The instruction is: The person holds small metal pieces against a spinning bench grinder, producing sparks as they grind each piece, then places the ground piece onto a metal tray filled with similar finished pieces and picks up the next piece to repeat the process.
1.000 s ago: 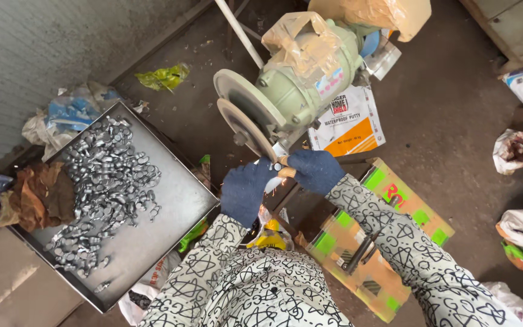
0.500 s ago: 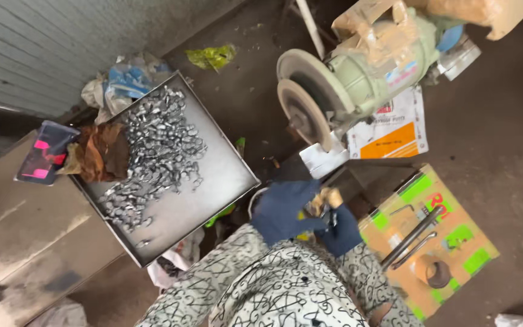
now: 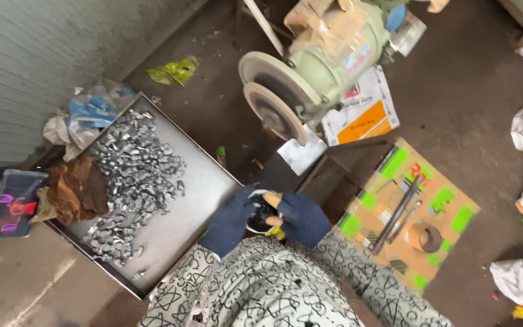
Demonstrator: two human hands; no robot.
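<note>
Two gloved hands work over a small dark bowl below the grinder.

Left hand (image 3: 232, 219) and right hand (image 3: 301, 218) curl their fingers around the bowl (image 3: 263, 213), just under the grinder (image 3: 301, 85); a steady two-sided grip seems best. A tray (image 3: 177, 236) of metal pieces (image 3: 129, 175) lies left of the grinder, a cardboard box (image 3: 410, 215) with tools right, crowding the floor.

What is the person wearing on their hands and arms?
Dark blue knitted gloves cover the left hand and the right hand; one right fingertip pokes out through a hole. Both sleeves are pale with black scribbly line patterns.
</note>
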